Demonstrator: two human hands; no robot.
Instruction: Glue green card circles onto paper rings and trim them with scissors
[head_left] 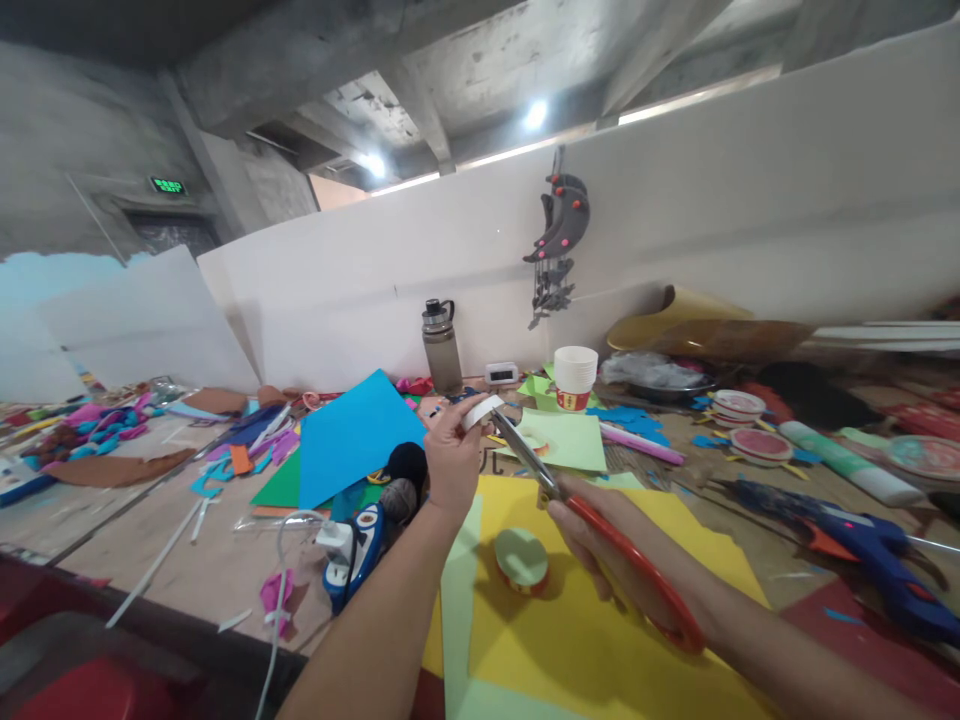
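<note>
My left hand (pixel 454 455) pinches a small white curved strip (pixel 482 411), probably paper, above the yellow sheet. Scissors (pixel 534 462) with long metal blades and red handles are gripped in my right hand (pixel 581 525). Their blade tips reach the strip's right end; whether they have it between them I cannot tell. Below the hands, a short round piece (pixel 522 560) with a pale green top and a red-and-yellow side rests on the yellow sheet (pixel 600 650). Pale green paper (pixel 459 640) shows under that sheet.
A stack of paper cups (pixel 576 375) and a bottle (pixel 441 345) stand by the white partition. Blue card (pixel 352 440) and a power strip (pixel 356 560) with a white cable lie left. A blue glue gun (pixel 862 545) lies right, near a green-white tube (pixel 851 465).
</note>
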